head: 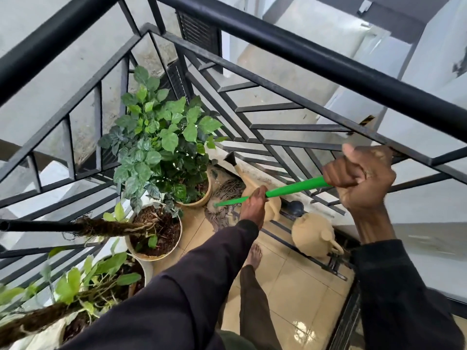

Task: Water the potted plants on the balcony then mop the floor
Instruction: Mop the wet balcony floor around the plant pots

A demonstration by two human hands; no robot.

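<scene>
Head view: green mop handle (290,188), left hand (254,205) low and right hand (361,178) high, each grip clenched round it; advisably short strokes keeping mop head (223,214) off the pot (201,201).

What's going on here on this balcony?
A person is mopping. The left hand grips the green mop handle lower down, and the right hand grips its top end. The mop head lies on the tiled floor in the corner, beside the potted plants. Two beige watering cans stand by the railing, in neither hand. The nearest tiles look wet.
</scene>
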